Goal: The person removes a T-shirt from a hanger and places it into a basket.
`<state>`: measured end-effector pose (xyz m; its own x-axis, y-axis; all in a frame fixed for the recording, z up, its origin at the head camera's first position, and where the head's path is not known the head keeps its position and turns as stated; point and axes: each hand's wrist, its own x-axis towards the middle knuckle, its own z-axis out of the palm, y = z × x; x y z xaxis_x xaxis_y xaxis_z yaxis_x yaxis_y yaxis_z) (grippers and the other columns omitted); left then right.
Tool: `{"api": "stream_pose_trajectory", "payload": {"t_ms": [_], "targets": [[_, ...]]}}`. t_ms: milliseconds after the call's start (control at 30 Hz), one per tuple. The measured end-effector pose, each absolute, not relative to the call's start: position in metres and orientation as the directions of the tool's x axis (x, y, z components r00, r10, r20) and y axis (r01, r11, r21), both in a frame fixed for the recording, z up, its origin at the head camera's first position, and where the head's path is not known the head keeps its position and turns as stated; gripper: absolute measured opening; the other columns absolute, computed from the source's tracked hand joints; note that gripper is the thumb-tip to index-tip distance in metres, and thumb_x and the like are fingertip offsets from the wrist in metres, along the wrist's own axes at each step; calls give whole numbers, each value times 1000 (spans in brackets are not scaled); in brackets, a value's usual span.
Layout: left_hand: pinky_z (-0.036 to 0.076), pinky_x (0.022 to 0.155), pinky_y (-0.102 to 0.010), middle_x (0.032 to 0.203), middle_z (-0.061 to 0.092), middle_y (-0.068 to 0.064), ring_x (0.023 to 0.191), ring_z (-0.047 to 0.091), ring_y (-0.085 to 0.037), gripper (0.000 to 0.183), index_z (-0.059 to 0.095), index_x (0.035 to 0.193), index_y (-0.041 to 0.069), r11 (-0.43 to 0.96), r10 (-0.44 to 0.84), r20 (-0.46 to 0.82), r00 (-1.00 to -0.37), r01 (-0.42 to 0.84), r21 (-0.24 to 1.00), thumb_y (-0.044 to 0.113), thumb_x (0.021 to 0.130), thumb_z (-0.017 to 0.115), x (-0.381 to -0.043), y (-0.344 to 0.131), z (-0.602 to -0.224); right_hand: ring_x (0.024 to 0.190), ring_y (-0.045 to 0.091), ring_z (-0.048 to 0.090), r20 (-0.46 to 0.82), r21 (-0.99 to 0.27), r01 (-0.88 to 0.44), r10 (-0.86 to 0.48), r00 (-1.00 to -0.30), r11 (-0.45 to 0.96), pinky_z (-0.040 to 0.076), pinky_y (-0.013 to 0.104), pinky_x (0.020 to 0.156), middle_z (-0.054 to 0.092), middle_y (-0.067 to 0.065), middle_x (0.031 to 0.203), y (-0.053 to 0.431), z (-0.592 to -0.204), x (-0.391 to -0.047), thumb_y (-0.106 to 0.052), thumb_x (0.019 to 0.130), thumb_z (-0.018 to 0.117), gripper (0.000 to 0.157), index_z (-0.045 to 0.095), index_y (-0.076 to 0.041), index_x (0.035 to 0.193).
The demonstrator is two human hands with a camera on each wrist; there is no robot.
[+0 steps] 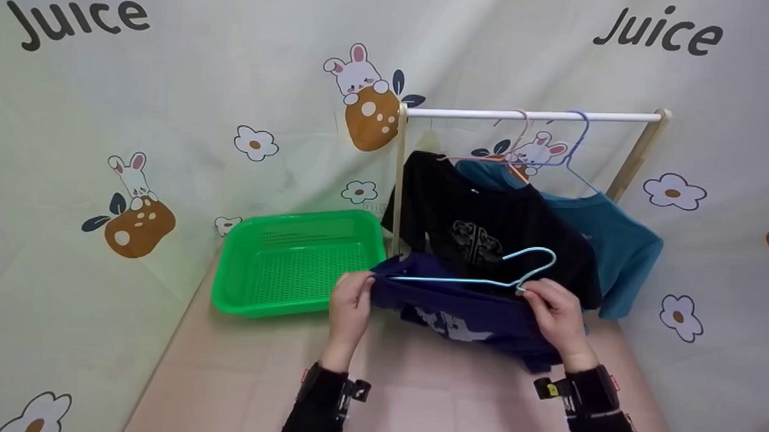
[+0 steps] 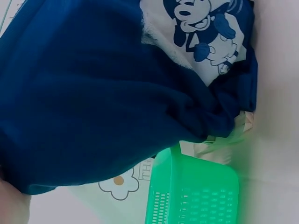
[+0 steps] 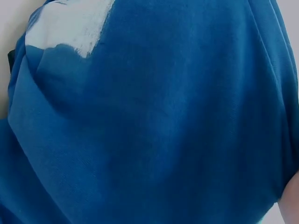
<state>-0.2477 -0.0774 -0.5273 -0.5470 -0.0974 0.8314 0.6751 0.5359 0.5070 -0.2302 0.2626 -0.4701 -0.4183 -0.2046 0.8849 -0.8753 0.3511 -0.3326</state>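
Note:
A navy T-shirt [image 1: 414, 294] with a pale cartoon print [image 2: 205, 37] hangs between my two hands. My left hand [image 1: 349, 301] pinches its fabric near one end of a light blue hanger [image 1: 446, 280]. The hanger's arm on that side lies along the shirt's upper edge and its tip is hidden by cloth. My right hand [image 1: 559, 313] grips the hanger just below its hook, with shirt fabric under the fingers. That hook stands up, curving to the left. Blue cloth [image 3: 163, 112] fills most of the right wrist view.
Behind the shirt stands a clothes rack with a white rod [image 1: 465, 114]. A black T-shirt [image 1: 499, 220] on a pink hanger and a teal T-shirt [image 1: 626, 250] on a blue hanger hang from it. A green plastic basket [image 1: 226, 261] sits to the left on the pinkish table [image 1: 416, 409].

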Motion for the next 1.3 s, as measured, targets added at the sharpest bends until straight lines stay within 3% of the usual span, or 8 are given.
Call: {"api": "stream_pose_trajectory", "payload": {"t_ms": [200, 467, 633, 800, 967, 1100, 1300], "targets": [[50, 72, -40, 86, 71, -9, 79, 63, -27, 5, 68, 89, 2, 529, -179, 760, -625, 591, 610, -1, 92, 64, -245, -72, -526, 63, 13, 51, 862, -401, -836, -154, -482, 375, 41, 18, 63, 64, 17, 77, 264, -470, -228, 4, 93, 63, 9, 68, 7, 86], [51, 75, -43, 88, 70, -11, 83, 65, -30, 7, 69, 91, 0, 519, -242, 692, -680, 511, 685, 1, 93, 63, -247, -73, -535, 55, 10, 44, 820, -540, -776, -4, -572, 326, 37, 15, 57, 51, 14, 63, 266, -476, -232, 12, 93, 57, 10, 65, 13, 86], [50, 75, -41, 87, 71, -8, 81, 65, -28, 6, 69, 88, 3, 544, -122, 726, -677, 566, 619, 3, 93, 65, -246, -73, -537, 54, 12, 48, 727, -670, -713, -17, -687, 207, 42, 17, 53, 51, 14, 64, 268, -491, -241, 17, 95, 49, 14, 63, 15, 96], [51, 77, -39, 88, 73, -8, 82, 67, -26, 8, 71, 90, 3, 558, -5, 749, -662, 620, 551, 7, 94, 65, -246, -71, -543, 64, 11, 60, 620, -784, -621, -28, -784, 18, 51, 19, 60, 62, 12, 77, 258, -493, -243, 12, 100, 43, 14, 54, 21, 102], [52, 82, -41, 88, 73, -7, 82, 69, -25, 5, 71, 90, 3, 607, 105, 747, -657, 637, 476, 6, 92, 68, -244, -64, -556, 68, 11, 63, 582, -809, -578, -3, -813, -106, 54, 20, 62, 65, 7, 80, 242, -490, -246, 9, 101, 42, 17, 48, 25, 100], [52, 84, -43, 88, 73, -7, 83, 70, -23, 6, 71, 90, 3, 628, 174, 720, -672, 639, 444, 9, 91, 69, -242, -59, -571, 65, 11, 60, 574, -811, -572, 22, -819, -122, 52, 20, 60, 64, 6, 77, 230, -486, -249, 7, 102, 44, 18, 48, 24, 100], [52, 81, -40, 88, 73, -8, 82, 69, -24, 8, 71, 91, 2, 664, 179, 660, -730, 584, 466, 10, 93, 68, -236, -64, -591, 58, 11, 51, 596, -796, -598, 56, -801, -93, 44, 20, 55, 59, 6, 72, 227, -478, -254, 5, 101, 46, 18, 53, 22, 101]]}}
